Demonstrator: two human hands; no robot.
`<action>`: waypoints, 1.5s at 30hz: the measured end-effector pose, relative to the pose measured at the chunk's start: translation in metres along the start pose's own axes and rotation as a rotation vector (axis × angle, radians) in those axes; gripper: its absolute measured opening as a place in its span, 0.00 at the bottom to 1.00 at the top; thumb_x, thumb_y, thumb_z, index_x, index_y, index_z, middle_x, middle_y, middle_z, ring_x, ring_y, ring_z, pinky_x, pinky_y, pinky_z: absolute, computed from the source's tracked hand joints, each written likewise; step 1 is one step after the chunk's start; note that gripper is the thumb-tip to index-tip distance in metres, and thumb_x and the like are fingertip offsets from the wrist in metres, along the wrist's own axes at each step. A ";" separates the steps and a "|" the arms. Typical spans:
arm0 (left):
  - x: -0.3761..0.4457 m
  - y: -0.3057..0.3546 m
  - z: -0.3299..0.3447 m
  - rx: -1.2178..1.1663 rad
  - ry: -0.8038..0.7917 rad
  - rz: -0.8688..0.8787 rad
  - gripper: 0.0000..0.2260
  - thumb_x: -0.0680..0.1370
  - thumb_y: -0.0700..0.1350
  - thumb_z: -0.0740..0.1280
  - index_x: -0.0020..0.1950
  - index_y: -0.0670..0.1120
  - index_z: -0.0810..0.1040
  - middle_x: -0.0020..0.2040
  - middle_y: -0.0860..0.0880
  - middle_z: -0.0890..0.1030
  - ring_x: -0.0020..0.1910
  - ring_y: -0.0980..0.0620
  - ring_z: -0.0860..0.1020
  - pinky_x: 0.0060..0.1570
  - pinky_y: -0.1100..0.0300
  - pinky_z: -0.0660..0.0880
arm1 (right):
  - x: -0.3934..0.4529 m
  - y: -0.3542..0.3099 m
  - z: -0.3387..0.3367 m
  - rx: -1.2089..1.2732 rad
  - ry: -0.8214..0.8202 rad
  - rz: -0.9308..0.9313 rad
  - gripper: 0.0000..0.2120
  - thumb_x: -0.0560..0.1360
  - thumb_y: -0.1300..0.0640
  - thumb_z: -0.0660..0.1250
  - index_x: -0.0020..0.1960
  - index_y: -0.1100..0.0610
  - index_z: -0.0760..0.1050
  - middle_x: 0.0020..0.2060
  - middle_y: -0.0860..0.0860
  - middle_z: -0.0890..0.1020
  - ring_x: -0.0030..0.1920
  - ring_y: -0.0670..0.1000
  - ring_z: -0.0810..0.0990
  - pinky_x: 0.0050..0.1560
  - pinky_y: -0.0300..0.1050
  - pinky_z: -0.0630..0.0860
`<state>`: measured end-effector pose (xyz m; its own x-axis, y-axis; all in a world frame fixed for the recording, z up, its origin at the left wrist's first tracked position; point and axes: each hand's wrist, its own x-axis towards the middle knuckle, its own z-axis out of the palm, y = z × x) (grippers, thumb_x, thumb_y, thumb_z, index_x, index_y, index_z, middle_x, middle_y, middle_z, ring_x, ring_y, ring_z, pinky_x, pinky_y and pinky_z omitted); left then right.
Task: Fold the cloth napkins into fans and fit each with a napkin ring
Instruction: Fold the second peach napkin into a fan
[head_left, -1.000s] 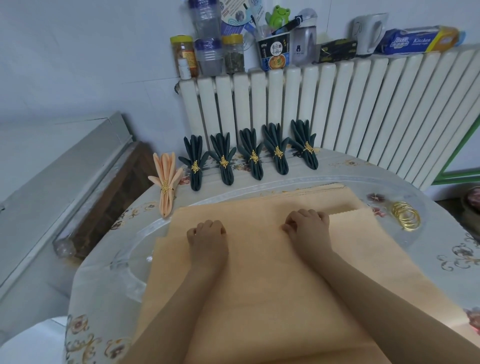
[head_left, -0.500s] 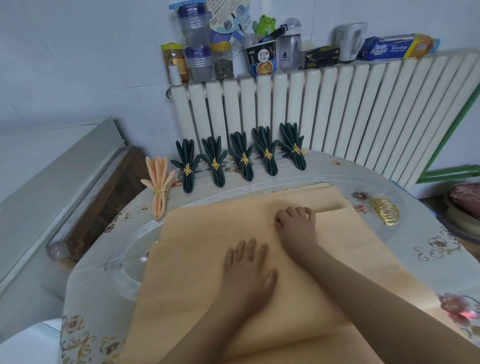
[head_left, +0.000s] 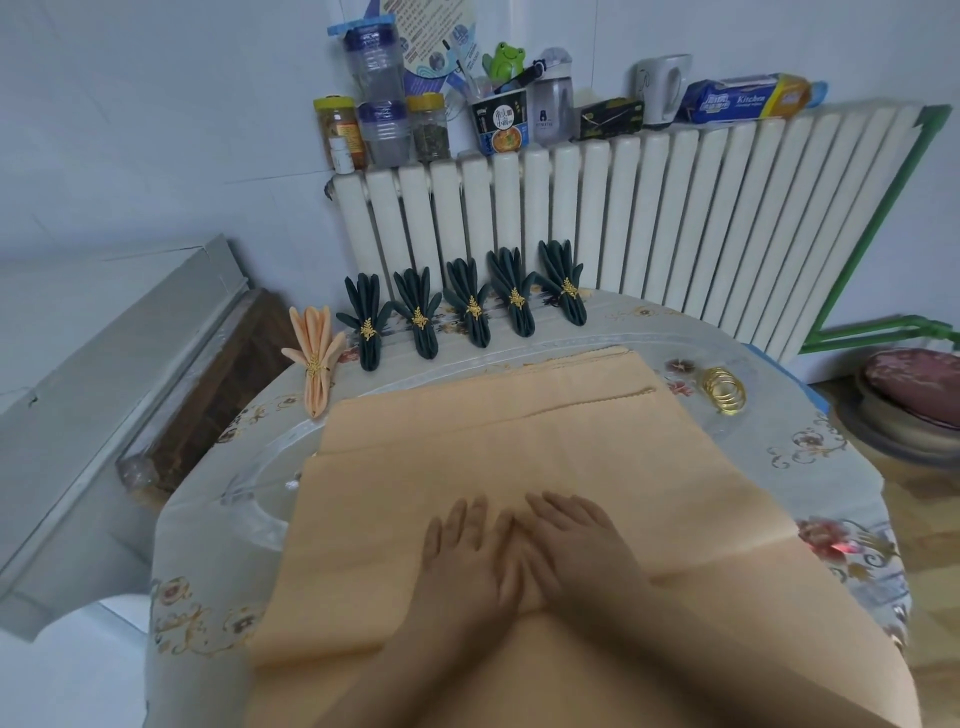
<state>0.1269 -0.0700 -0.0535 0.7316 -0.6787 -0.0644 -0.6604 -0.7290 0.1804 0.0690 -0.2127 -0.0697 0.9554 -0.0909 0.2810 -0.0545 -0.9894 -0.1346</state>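
Note:
A peach cloth napkin (head_left: 519, 457) lies folded over on a stack of peach napkins across the round table (head_left: 810, 457). My left hand (head_left: 467, 561) and my right hand (head_left: 576, 545) press flat on it side by side near the front, fingers straight. Several dark green fan napkins (head_left: 472, 312) with gold rings stand in a row at the table's far edge. One peach fan napkin (head_left: 314, 358) with a ring lies left of them. A pile of gold napkin rings (head_left: 724, 389) sits at the right.
A white radiator (head_left: 623, 218) stands behind the table, its top crowded with jars, bottles and boxes. A grey box-like ledge (head_left: 104, 395) runs along the left. A cushioned stool (head_left: 909, 400) stands at the right.
Both hands slid back from the napkin's far part toward me. They went from curled fingers to lying flat, now side by side near the front.

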 end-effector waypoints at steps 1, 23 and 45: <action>-0.005 0.002 0.002 0.019 -0.066 -0.024 0.42 0.64 0.62 0.30 0.78 0.55 0.48 0.79 0.48 0.45 0.77 0.49 0.43 0.73 0.50 0.38 | -0.008 -0.003 0.001 -0.009 -0.044 -0.002 0.23 0.76 0.44 0.50 0.53 0.49 0.82 0.52 0.46 0.83 0.52 0.47 0.82 0.57 0.42 0.70; -0.013 0.007 0.001 0.082 -0.067 -0.052 0.25 0.82 0.57 0.45 0.78 0.55 0.43 0.78 0.50 0.40 0.77 0.51 0.39 0.74 0.48 0.37 | -0.044 0.070 -0.049 -0.151 -0.283 0.399 0.28 0.80 0.43 0.37 0.77 0.50 0.40 0.76 0.53 0.42 0.76 0.54 0.39 0.74 0.51 0.37; -0.032 -0.112 -0.039 0.115 0.031 -0.129 0.16 0.79 0.53 0.55 0.65 0.54 0.71 0.65 0.51 0.70 0.66 0.49 0.67 0.64 0.53 0.59 | 0.003 -0.070 -0.023 0.067 -0.274 0.093 0.21 0.78 0.51 0.55 0.69 0.53 0.64 0.68 0.53 0.67 0.69 0.55 0.62 0.68 0.47 0.58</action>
<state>0.1838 0.0369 -0.0330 0.8154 -0.5768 -0.0493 -0.5741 -0.8166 0.0590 0.0690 -0.1464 -0.0377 0.9904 -0.1380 -0.0008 -0.1350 -0.9677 -0.2131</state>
